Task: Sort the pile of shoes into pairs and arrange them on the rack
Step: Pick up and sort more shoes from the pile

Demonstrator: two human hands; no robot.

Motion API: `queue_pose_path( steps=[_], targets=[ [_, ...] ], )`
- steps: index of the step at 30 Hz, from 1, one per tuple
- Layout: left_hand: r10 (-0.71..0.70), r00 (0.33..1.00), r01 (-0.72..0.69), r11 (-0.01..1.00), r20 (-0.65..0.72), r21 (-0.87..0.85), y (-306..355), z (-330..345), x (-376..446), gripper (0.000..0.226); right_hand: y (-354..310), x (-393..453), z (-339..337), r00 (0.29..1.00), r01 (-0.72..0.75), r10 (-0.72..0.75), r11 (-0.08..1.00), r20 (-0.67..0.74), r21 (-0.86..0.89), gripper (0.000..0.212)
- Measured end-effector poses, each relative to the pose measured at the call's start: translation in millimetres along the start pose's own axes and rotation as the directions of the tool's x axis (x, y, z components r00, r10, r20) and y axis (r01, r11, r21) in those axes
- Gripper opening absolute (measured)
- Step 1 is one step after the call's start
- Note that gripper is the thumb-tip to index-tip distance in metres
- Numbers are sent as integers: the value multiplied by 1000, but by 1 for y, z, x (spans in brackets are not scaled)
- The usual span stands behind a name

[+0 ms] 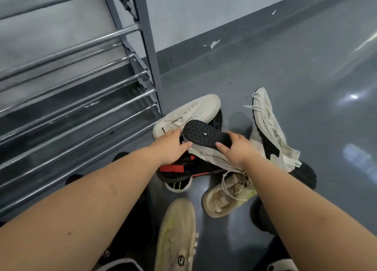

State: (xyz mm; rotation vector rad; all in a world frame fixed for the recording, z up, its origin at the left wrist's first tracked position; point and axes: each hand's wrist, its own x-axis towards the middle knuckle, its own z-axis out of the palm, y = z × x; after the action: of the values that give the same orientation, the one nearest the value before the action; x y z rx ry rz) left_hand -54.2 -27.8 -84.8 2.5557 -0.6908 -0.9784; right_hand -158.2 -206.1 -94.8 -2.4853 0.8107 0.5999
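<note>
Shoes sit in a loose pile on the grey floor (285, 70), just right of the metal rack (81, 99); rack bars carry no shoes in view. Both hands are on one white sneaker (206, 148) lying on its side atop the pile, black lugged sole facing up. Left hand (173, 146) presses against the toe-side edge of the upper, fingers partly curled; right hand (236, 148) is wrapped over the heel end, thumb on the sole edge, grasping it. Under it lies a black shoe with red tab (177, 168). Behind, touching the pile, a white slip-on (189, 111) lies toe toward the wall. To the right, another white sneaker with black sole (269, 127) lies tipped on its side, laces loose. Nearer the camera: a beige laced shoe (224, 197) with opening up, and a cream shoe (177, 236) pointing away from the viewer. Dark shoes at the bottom edges are partly hidden by the forearms.
</note>
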Motion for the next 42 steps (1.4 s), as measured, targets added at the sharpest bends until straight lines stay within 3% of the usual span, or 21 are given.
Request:
queue_pose_path(
  steps=[6,11,13,16,18,20,22,26,30,35,39,40,42],
  targets=[
    [-108,994,105,900,17,-423,10,21,32,76,9,26,1,996,-82,79,992,27,100,80],
    [-193,980,109,712,-44,-694,12,24,27,67,16,21,-9,996,-85,85,994,4,-75,91],
    [-158,986,76,709,-53,-701,10,19,16,50,13,14,-9,998,-59,59,997,4,-51,83],
    [-187,969,27,735,-164,-677,0,-2,-4,46,-7,-3,-1,996,37,-17,973,-88,229,56],
    [-230,936,5,766,-267,-642,-16,-20,-25,46,-31,-18,1,991,96,-56,934,-125,344,57],
    [-248,916,-20,758,-316,-651,-38,-34,-54,42,-58,-36,1,983,160,-118,925,-138,344,62],
    [-252,911,-61,699,-325,-713,-61,-41,-90,30,-86,-58,3,973,220,-183,922,-144,317,73],
    [-322,907,-98,464,-270,-881,-101,-45,-163,20,-132,-108,23,952,306,-288,909,-106,282,80],
    [-365,893,-126,361,-265,-924,-136,-48,-223,14,-167,-153,42,931,364,-359,905,-63,221,77],
    [-362,845,-239,403,-393,-884,-158,-64,-284,13,-203,-191,52,891,444,-452,853,-36,274,54],
    [-347,740,-263,639,-576,-723,-167,-57,-320,20,-221,-223,61,920,392,-369,871,-132,298,66],
    [-339,717,-255,686,-609,-682,-166,-54,-326,25,-225,-230,65,946,323,-315,879,-82,351,67],
    [-343,677,-252,723,-651,-643,-162,-46,-334,31,-234,-247,73,957,122,-244,830,157,545,61]
  ],
)
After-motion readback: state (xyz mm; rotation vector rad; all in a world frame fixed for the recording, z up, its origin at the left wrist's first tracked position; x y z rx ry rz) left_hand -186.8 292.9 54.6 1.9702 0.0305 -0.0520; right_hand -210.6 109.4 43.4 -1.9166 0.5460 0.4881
